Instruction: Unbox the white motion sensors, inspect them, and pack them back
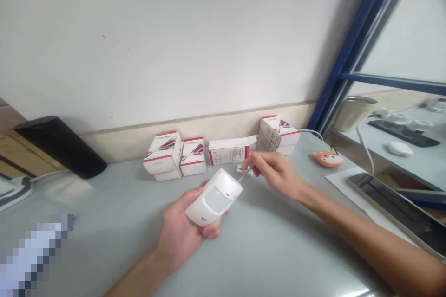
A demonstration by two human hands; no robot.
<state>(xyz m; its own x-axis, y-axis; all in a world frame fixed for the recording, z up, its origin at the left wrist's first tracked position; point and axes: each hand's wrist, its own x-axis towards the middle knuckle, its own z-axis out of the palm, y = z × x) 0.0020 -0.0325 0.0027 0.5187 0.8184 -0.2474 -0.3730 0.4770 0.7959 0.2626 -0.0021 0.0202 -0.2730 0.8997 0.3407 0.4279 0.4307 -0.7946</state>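
My left hand (186, 222) is wrapped round a white motion sensor (216, 197), which is tilted with its window facing up toward me. In my right hand (275, 174) is a thin metal screwdriver (243, 177), its handle mostly hidden by the fingers. The shaft's tip meets the upper right end of the sensor; whether it sits in a screw I cannot tell. Just behind the screwdriver, a small white piece (248, 172) lies on the table, partly covered by my right hand.
Along the wall stand red-and-white boxes (163, 153), a white box lying on its side (228, 151) and a stack (278, 132). A black cylinder (61, 146) leans at left. To the right are an orange animal-faced case (327, 158), a phone-like dark device (400, 213) and a blue frame (334, 74).
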